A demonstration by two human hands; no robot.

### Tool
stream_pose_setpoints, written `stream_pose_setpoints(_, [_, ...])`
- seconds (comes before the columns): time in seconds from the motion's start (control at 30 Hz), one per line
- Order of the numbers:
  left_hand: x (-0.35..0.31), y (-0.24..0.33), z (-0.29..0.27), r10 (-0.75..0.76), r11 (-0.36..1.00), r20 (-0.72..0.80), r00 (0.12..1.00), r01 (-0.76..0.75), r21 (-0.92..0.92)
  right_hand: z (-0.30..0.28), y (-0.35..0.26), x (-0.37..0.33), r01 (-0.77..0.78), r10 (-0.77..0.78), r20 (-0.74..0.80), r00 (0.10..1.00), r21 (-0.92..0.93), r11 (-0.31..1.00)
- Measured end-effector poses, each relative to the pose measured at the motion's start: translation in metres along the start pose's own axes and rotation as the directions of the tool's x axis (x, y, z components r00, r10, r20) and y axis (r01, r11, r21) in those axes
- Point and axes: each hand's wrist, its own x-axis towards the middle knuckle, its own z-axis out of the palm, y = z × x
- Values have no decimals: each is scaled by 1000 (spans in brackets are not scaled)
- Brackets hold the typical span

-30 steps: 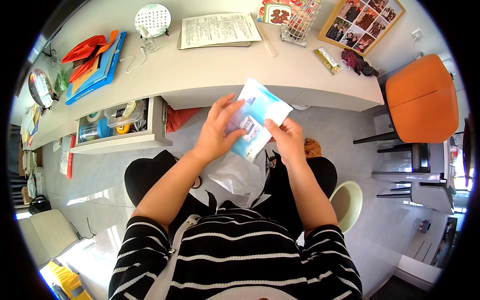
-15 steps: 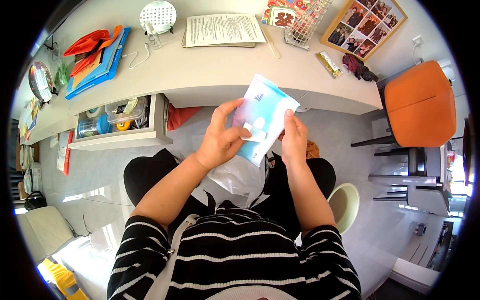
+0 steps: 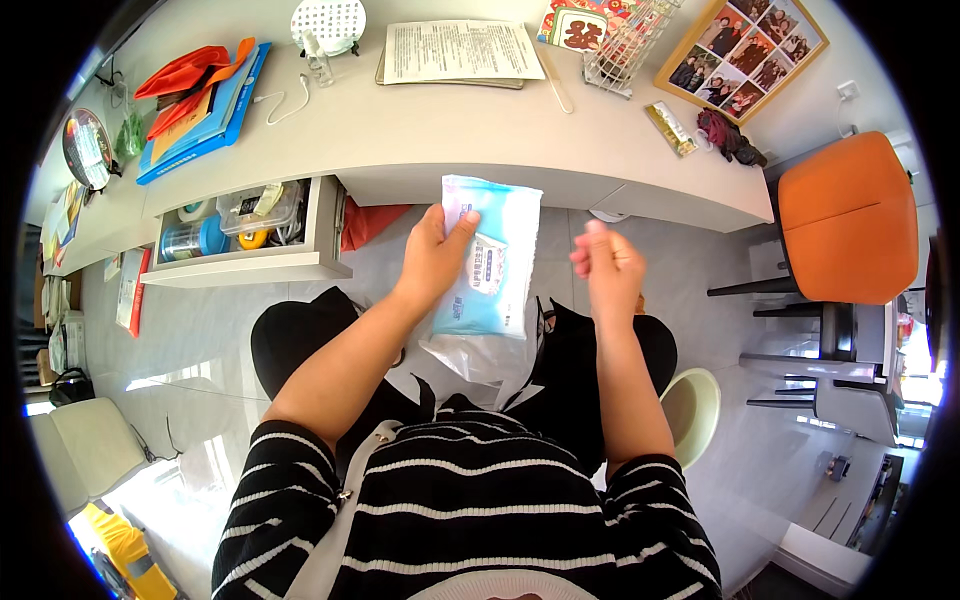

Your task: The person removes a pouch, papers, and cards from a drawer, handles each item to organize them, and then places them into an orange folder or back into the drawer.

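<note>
A soft pack of wet wipes point(image 3: 515, 225), pale blue and pink with a white label on its front, is held upright above my lap. My left hand point(image 3: 437, 255) grips its left edge, thumb across the front and fingers behind. To the right of the pack and apart from it, my right hand point(image 3: 612, 268) is raised with its fingers curled in; nothing shows in them. Under the pack, a crumpled white plastic bag point(image 3: 470, 360) lies between my knees.
An open drawer point(image 3: 245, 268) with a blue-lidded jar and a clear box juts out at left. The desk point(image 3: 420, 130) holds papers, folders and a wire rack point(image 3: 628, 50). A pale bin point(image 3: 692, 415) stands by my right knee; an orange chair point(image 3: 848, 215) is farther right.
The pack has turned more upright, its label now facing up flat. My right hand has let go and moved off to the right; my left hand has shifted onto the left edge.
</note>
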Motion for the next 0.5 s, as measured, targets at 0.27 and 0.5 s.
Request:
stream_pose_setpoints(0.27, [-9,29,8,-331,894,158,930,363,-263,40,7,-32,655,-571,320,755,-356,666])
stream_pose_setpoints(0.5, [-14,20,7,-350,874,199,915,395,-283,62,15,-35,691,-573,387,722,-379,615])
